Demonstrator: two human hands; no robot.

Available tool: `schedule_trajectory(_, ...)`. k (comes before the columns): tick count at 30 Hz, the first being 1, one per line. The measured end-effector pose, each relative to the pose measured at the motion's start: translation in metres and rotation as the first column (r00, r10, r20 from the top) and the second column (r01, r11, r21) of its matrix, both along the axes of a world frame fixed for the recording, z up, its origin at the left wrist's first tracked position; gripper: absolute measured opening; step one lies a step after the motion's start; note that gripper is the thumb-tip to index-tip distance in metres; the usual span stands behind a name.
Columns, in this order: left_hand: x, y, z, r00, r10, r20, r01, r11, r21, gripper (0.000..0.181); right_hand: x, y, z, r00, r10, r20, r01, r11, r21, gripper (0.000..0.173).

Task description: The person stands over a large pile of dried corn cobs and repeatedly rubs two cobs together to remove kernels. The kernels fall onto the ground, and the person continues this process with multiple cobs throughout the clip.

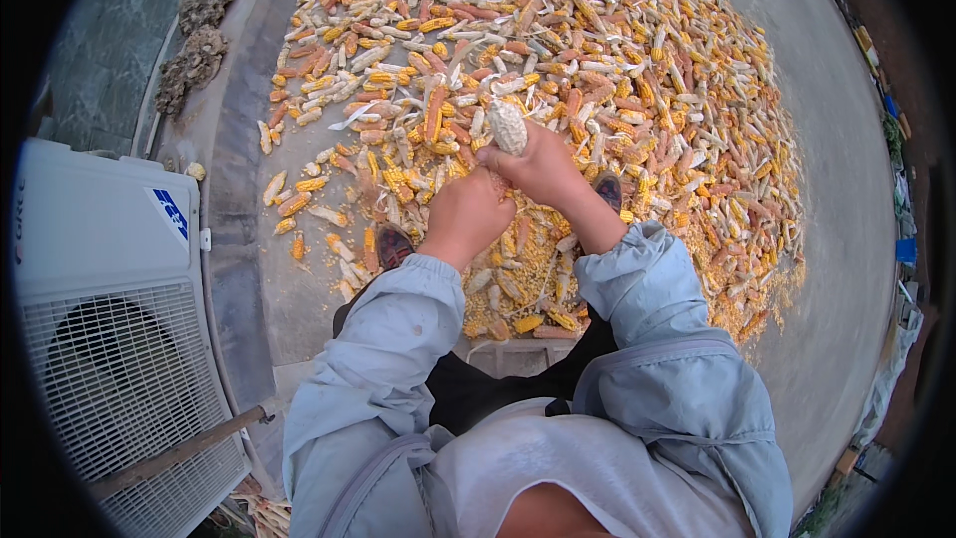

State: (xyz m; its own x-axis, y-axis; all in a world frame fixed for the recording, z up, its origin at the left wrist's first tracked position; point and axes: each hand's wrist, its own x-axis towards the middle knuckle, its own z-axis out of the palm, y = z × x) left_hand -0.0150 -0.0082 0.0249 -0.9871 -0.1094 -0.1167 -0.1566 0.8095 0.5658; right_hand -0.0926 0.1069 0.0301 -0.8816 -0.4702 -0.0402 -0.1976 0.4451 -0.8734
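Note:
My right hand is wrapped around a pale, mostly bare corn cob, whose rounded end sticks up past the thumb. Pressed against it from the left, my left hand is curled into a fist around a reddish corn cob. Only a little of that reddish piece shows between the two hands, so I cannot tell whether it is separate from the pale cob. Below the hands, loose yellow kernels lie among several cobs between my feet.
A wide heap of corn cobs covers the concrete floor ahead and to the right. On the left stands an air-conditioner outdoor unit with a wooden pole across its grille. Rough stones line the ledge beyond it.

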Motion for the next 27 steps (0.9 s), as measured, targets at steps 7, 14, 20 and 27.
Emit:
schedule_trajectory(7,0.005,-0.023,0.001,0.971,-0.087,0.222,-0.101,0.694,0.713,0.028,-0.002,0.002,-0.005,0.887,0.088,0.453,0.118,0.906,-0.406,0.027)
schedule_trajectory(14,-0.002,-0.018,0.001,0.981,-0.052,0.186,0.002,0.966,0.259,0.031,0.019,-0.003,0.005,0.980,0.123,0.154,-0.081,0.964,-0.254,0.039)
schedule_trajectory(20,0.005,-0.020,-0.004,0.970,-0.056,0.236,-0.193,0.412,0.891,0.018,0.019,-0.009,0.011,0.997,0.005,0.078,0.007,0.987,-0.158,0.027)
schedule_trajectory(27,0.011,-0.039,0.008,0.769,-0.635,0.075,-0.423,-0.417,0.805,0.018,0.019,-0.001,0.029,0.949,0.120,0.292,0.016,0.905,-0.425,0.033)
